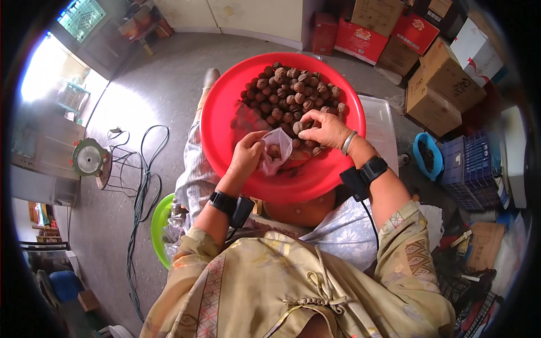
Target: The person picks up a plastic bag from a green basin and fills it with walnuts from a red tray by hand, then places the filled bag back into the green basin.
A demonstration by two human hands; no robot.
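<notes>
A wide red basin (217, 135) sits in front of me, with a heap of brown walnuts (296, 93) towards its far side. My left hand (246, 155) grips the edge of a small clear plastic bag (283, 147) over the near part of the basin. Through the bag's film a few walnuts (274, 150) show. My right hand (328, 131) is closed with thumb and fingers around a walnut (298, 128), just right of the bag and at the heap's near edge. The palms are hidden from this angle.
A green basin (160, 231) with plastic bags stands on the floor at left. Cables (143, 197) and a round fan-like device (89, 158) lie beyond it. Cardboard boxes (442, 84), a blue tub (427, 156) and a blue crate (468, 169) are at right.
</notes>
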